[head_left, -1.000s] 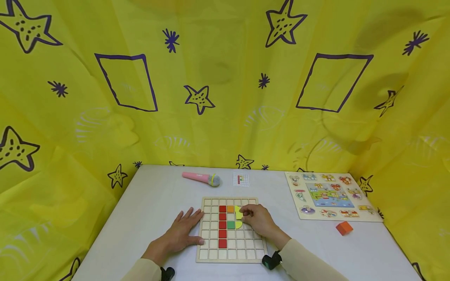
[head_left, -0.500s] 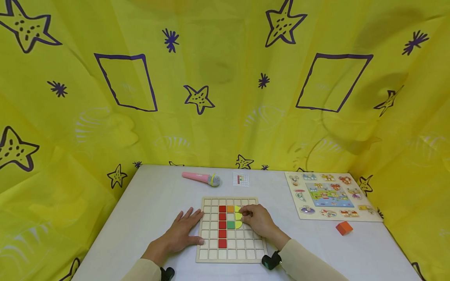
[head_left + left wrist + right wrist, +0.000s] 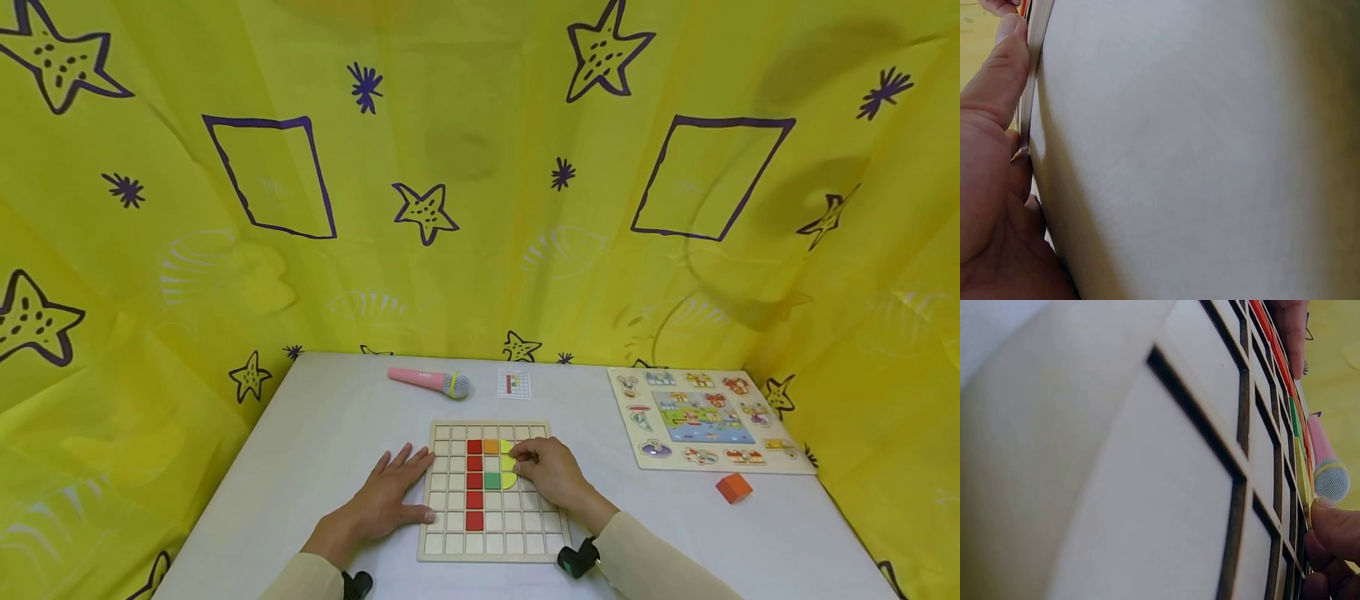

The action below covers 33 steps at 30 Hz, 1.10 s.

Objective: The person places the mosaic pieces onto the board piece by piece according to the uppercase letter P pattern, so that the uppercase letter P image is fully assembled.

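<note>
A wooden grid board [image 3: 495, 546] lies flat in front of me in the head view. It carries a column of several red tiles [image 3: 474, 481], an orange tile [image 3: 491, 447], a green tile [image 3: 492, 481] and a column of yellow pieces with rounded ends. My right hand [image 3: 557, 475] bends over the board and pinches the middle yellow tile [image 3: 506, 462], partly covering it. In the right wrist view the thumb [image 3: 1335, 525] meets the yellow column. Spread flat, my left hand [image 3: 386, 496] rests at the board's left edge, its thumb on the rim.
Behind the board lie a pink toy microphone [image 3: 420, 379] and a small printed grid card [image 3: 513, 384]. To the right is a picture puzzle board [image 3: 660, 463], with an orange block [image 3: 733, 488] before it. A yellow curtain [image 3: 480, 292] encloses the table.
The middle yellow tile, which stood slightly askew, now sits in line with the yellow pieces above and below it. Both hands have stayed nearly in place.
</note>
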Motion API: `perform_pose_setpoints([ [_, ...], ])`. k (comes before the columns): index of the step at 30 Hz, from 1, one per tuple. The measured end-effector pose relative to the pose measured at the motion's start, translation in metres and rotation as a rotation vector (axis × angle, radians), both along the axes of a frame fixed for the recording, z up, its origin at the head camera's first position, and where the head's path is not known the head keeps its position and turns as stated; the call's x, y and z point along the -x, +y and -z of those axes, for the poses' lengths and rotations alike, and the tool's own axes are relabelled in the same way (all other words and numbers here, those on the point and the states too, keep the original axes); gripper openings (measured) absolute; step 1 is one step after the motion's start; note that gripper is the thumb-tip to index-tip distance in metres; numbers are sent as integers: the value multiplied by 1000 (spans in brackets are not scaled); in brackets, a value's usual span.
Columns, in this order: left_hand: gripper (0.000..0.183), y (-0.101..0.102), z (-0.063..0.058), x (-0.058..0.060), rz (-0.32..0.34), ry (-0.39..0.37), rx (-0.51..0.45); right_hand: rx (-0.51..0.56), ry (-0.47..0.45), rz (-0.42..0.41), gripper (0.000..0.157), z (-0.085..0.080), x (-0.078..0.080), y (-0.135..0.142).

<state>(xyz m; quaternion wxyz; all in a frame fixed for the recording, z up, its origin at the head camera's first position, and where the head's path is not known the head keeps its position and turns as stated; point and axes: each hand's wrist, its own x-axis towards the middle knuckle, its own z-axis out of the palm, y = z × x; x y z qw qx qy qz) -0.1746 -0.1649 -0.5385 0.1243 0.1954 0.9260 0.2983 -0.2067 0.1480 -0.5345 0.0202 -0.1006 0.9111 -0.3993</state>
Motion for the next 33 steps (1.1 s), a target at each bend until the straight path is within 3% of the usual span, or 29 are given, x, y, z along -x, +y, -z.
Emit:
perform_pose_setpoints([
  [15, 98, 2, -2, 0, -3, -9, -7, 34, -2, -7, 12, 1, 1, 1],
  [29, 99, 2, 1, 2, 5, -24, 4, 187, -48, 15, 20, 0, 1, 7],
  [33, 99, 1, 0, 3, 0, -41, 23, 225, -73, 62, 22, -2, -1, 11],
])
